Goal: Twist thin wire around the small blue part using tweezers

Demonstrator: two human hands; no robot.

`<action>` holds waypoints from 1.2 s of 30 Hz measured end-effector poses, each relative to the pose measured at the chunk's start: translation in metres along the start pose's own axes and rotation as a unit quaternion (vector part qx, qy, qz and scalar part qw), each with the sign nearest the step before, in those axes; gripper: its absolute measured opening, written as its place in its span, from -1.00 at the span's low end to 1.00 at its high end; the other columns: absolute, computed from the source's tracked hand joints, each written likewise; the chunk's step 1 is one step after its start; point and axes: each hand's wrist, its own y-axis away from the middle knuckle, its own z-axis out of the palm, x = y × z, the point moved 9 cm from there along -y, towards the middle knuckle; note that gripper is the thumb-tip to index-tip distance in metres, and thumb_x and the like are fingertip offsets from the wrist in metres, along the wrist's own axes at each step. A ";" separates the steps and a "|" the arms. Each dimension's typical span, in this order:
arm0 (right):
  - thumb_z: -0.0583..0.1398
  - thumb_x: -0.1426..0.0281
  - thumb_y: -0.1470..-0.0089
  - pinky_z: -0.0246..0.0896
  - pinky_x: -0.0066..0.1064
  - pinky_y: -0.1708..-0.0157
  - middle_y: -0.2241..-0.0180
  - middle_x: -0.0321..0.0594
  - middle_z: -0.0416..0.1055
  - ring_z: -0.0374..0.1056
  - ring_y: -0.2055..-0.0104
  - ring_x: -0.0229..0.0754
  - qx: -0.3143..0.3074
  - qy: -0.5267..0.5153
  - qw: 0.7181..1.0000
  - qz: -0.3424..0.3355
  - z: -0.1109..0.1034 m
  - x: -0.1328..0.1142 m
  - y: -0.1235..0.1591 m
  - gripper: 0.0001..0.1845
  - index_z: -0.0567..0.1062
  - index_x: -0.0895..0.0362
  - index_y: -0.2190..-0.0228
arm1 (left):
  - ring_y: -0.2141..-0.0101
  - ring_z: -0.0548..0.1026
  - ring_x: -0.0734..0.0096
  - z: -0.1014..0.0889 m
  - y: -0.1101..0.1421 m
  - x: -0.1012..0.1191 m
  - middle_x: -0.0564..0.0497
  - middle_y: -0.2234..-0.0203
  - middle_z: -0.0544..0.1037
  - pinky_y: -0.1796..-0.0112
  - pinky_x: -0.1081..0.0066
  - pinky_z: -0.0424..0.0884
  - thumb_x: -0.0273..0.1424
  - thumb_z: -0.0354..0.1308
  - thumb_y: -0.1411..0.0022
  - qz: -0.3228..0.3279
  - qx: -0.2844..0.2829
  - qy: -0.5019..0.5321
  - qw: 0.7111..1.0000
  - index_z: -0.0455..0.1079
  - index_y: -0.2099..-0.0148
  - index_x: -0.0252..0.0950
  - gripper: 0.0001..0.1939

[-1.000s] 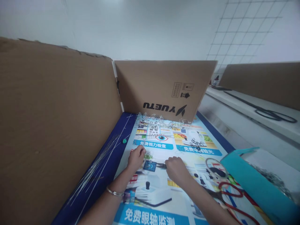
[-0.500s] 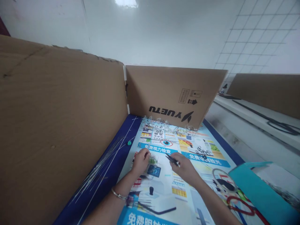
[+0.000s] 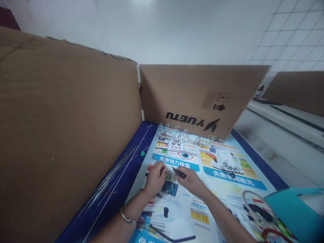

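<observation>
My left hand (image 3: 155, 177) is closed, thumb and fingers pinched together over the printed mat (image 3: 187, 202). What it pinches is too small and blurred to make out. My right hand (image 3: 191, 182) grips small dark pliers (image 3: 178, 172), their pointed tips aimed left at the left fingertips, a short gap away. Clear, shiny pieces (image 3: 168, 194) lie on the mat just below the hands. Left of them, a bundle of thin straight wires (image 3: 111, 179) rests on the blue border, beside a small green lump (image 3: 142, 153).
Cardboard panels wall off the left (image 3: 71, 135) and the back (image 3: 199, 91). Several clear loops (image 3: 187, 136) are heaped along the back panel. Black rings (image 3: 229, 168) lie to the right. A teal container (image 3: 291, 206) and a red looped object (image 3: 275, 233) are at front right.
My right hand has moved left, bringing the pliers closer to my left fingers. The view has turned slightly left.
</observation>
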 end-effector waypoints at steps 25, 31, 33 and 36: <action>0.12 0.33 -0.01 0.08 -0.48 0.36 0.46 -0.30 0.26 0.21 0.37 -0.26 -0.160 -0.079 0.977 -0.116 -0.001 -0.018 0.015 -0.85 0.39 0.14 0.49 | 0.43 0.29 0.45 0.019 0.004 0.014 0.09 0.53 0.30 0.40 0.50 0.16 -0.53 -0.03 -0.09 -0.007 -0.110 0.049 0.993 0.21 0.47 -0.29 -0.89; 0.09 0.33 -0.04 0.07 -0.49 0.34 0.46 -0.31 0.24 0.20 0.35 -0.27 -0.157 -0.033 0.979 -0.122 0.000 -0.014 0.015 -0.84 0.36 0.14 0.50 | 0.45 0.29 0.46 0.022 0.004 0.014 0.09 0.54 0.31 0.43 0.50 0.16 -0.51 -0.02 -0.08 -0.015 -0.129 0.057 0.990 0.23 0.46 -0.29 -0.90; 0.09 0.33 -0.04 0.07 -0.49 0.35 0.46 -0.31 0.23 0.19 0.36 -0.27 -0.160 -0.026 0.979 -0.122 0.001 -0.013 0.015 -0.83 0.36 0.14 0.51 | 0.44 0.30 0.45 0.023 0.004 0.013 0.09 0.54 0.33 0.42 0.50 0.18 -0.50 -0.02 -0.09 -0.023 -0.132 0.064 0.989 0.24 0.46 -0.29 -0.90; 0.09 0.32 -0.04 0.07 -0.49 0.36 0.48 -0.31 0.23 0.19 0.37 -0.27 -0.160 -0.015 0.980 -0.121 0.000 -0.014 0.016 -0.82 0.36 0.14 0.51 | 0.44 0.31 0.44 0.024 0.004 0.011 0.08 0.53 0.34 0.41 0.49 0.20 -0.49 -0.02 -0.09 -0.030 -0.135 0.072 0.988 0.25 0.45 -0.29 -0.91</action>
